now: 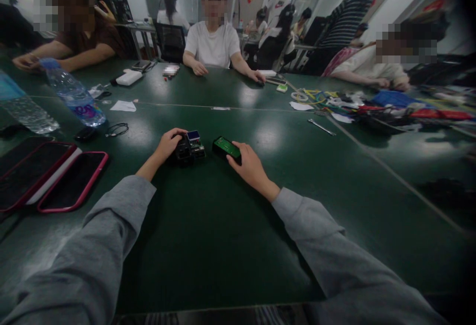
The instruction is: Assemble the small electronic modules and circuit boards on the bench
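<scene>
Left of centre on the green table point(208, 245), the left hand point(168, 145) grips a black electronic module point(185, 149). To its right, the right hand point(252, 165) grasps a black-cased green circuit board point(227, 146) along its right end. Beyond the right hand, toward the right, lies a metal wrench point(322, 127); farther still, tangled cables point(336, 101).

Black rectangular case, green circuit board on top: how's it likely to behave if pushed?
Black rectangular case should slide, not roll: flat and boxy on the glossy green table. Probably stiff, given its straight edges. Green circuit board looks uncovered beside the right hand's fingers, so perhaps fragile.
</scene>
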Available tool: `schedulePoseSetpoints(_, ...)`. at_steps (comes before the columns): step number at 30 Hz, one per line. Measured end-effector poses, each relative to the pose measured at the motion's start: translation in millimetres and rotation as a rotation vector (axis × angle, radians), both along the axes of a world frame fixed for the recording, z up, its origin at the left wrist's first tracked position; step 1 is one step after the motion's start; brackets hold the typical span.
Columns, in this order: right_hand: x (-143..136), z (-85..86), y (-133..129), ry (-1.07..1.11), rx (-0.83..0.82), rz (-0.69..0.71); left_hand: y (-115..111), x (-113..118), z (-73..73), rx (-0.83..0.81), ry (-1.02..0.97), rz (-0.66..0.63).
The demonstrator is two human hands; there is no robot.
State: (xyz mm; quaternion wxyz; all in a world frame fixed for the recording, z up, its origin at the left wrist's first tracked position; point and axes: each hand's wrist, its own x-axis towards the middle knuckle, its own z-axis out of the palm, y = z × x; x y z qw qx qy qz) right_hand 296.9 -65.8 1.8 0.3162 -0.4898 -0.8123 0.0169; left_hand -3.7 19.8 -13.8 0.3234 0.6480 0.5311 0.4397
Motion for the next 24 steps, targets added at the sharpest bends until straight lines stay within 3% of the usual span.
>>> schedulePoseSetpoints(24, 0.0, -1.7, 0.4, 0.009, -0.018, -0.007, -0.4, 1.5, -0.5, 0.003, 0.001, 0.013)
